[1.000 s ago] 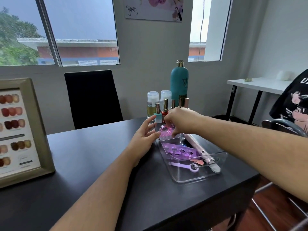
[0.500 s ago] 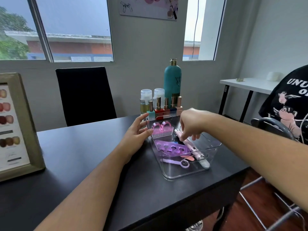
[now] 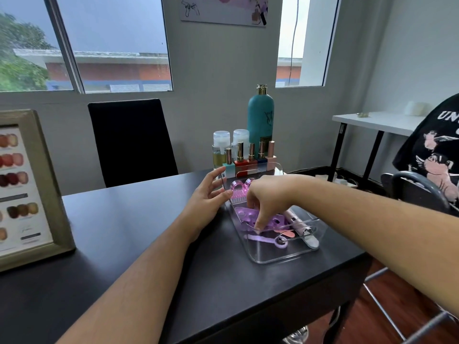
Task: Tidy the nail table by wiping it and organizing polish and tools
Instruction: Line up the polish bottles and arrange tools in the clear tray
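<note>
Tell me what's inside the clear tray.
Pink brush, purple toe separator, pink drill pen, purple looped tool, a file. The right hand reaches in, fingers on the separator, hiding the tray's middle.

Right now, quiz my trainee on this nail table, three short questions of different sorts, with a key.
1. True or false: the left hand touches the wall of the clear tray.
2. Fingertips of the right hand reach down to: A teal bottle, B purple toe separator, C framed chart?
3. How many polish bottles stand in the row behind the tray?
Key: 1 true; 2 B; 3 five.
</note>
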A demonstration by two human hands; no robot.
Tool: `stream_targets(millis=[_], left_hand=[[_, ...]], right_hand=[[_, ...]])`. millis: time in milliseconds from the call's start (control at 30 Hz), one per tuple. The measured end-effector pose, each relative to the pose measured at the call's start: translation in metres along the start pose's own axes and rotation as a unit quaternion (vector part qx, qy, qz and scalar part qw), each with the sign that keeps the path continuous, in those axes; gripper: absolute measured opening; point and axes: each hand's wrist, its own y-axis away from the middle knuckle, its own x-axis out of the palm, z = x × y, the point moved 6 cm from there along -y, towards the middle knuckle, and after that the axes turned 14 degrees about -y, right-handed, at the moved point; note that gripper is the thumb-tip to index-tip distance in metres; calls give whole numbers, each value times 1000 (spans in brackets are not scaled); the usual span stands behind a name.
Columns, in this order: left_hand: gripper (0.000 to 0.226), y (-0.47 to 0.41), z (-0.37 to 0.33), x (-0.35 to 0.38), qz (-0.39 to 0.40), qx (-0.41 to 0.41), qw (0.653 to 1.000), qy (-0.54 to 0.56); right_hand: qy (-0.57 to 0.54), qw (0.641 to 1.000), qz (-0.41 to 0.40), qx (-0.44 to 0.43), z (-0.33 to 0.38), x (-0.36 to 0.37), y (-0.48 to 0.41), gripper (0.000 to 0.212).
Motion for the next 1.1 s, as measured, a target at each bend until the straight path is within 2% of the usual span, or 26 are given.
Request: stream_targets(millis=[200, 367, 567, 733, 933, 1100], left_hand=[[56, 0, 1, 0, -1, -4, 1000, -7], [55, -1, 2, 0, 0, -9, 1000, -8], [56, -2, 4, 0, -4, -6, 1000, -2], [54, -2, 5, 0, -5, -3, 1000, -7], [55, -3, 6, -1, -7, 2, 1000, -10], [55, -3, 6, 0, -6, 4, 1000, -9]], right_hand=[[6, 1000, -31, 2, 0, -4, -7, 34], [0, 997, -81, 17, -7, -12, -12, 37], [-59, 995, -69, 49, -12, -8, -17, 42], [-93, 990, -91, 56, -14, -7, -14, 42], [-141, 985, -78, 56, -14, -12, -11, 31], [-130, 987, -76, 57, -18, -19, -4, 32]])
